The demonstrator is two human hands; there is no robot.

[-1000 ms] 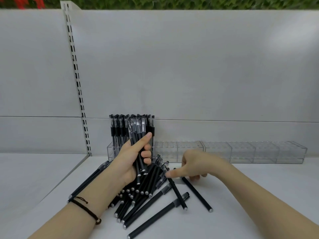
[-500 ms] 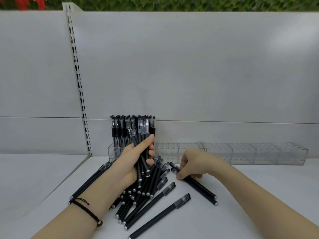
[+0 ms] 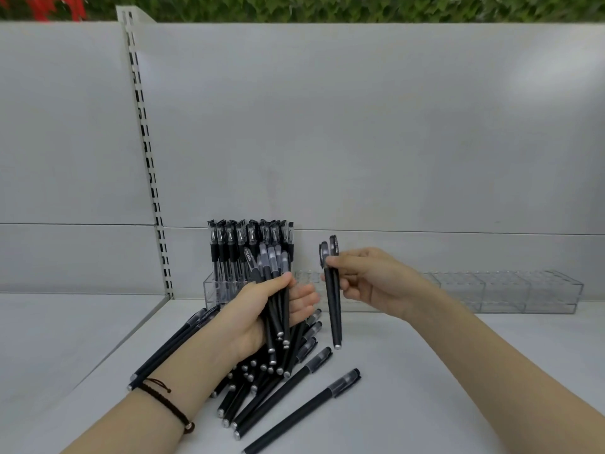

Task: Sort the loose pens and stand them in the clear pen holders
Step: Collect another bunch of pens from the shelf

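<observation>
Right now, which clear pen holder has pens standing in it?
The leftmost pen holder, behind the left hand: black-capped pens stand upright in it. The holders to its right show none.

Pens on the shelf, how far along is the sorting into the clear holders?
Done: the leftmost holder is packed with upright pens. In hand: the left hand grips a bundle of pens, and the right hand pinches two pens held upright. Left: a pile of loose pens lies on the shelf, and the holders to the right look empty.
</observation>
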